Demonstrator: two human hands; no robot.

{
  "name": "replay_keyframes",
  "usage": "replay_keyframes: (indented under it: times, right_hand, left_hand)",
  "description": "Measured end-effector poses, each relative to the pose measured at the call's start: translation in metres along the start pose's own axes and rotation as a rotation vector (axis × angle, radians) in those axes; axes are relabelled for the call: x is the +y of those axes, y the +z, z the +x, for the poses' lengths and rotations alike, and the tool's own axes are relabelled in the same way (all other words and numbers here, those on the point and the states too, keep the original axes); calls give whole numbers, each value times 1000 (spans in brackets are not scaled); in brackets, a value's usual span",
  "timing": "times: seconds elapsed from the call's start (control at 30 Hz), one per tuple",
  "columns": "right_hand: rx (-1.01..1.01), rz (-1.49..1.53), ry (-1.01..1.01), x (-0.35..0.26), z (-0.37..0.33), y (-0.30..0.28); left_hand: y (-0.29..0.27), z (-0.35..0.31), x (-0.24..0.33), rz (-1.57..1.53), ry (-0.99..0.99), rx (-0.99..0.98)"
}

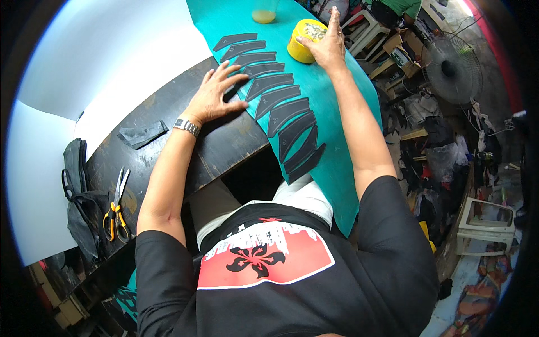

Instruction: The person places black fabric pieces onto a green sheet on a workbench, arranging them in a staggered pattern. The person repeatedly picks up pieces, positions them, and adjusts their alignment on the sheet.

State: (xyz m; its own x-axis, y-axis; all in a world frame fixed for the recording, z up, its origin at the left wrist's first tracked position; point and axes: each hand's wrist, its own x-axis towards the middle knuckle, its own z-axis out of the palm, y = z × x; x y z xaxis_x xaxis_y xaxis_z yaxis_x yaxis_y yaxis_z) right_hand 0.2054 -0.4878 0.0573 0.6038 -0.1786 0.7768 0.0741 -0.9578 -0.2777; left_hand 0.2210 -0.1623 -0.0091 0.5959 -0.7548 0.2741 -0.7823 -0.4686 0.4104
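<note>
A row of curved black cut pieces (273,80) lies along the near left part of a teal sheet (348,135). My left hand (216,92) rests with fingers spread at the sheet's left edge, its fingertips by the pieces in the middle of the row. Farther right stands a round yellow tub (302,49) with pale, crusted stuff on its top. My right hand (328,48) is around the tub's right side, thumb over its near rim and fingers stretched along the far side. Beyond the tub is a clear cup (264,16) with yellowish contents.
On the dark tabletop (168,106) at left lie a loose black piece (143,133), scissors with yellow-black handles (117,216) and folded black material (84,208). White panels (129,45) stand behind. At right are a fan (452,67), a white plastic stool (485,227) and clutter.
</note>
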Motion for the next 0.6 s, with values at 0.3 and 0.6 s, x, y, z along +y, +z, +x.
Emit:
replay_keyframes:
  times: [0.3,0.6]
  right_hand:
    - [-247,39,210,16,-3,13]
    - [-384,36,227,22,9,8]
  left_hand:
    - [34,-65,129,121,427,-219]
    - [70,-46,153,79,429,-218]
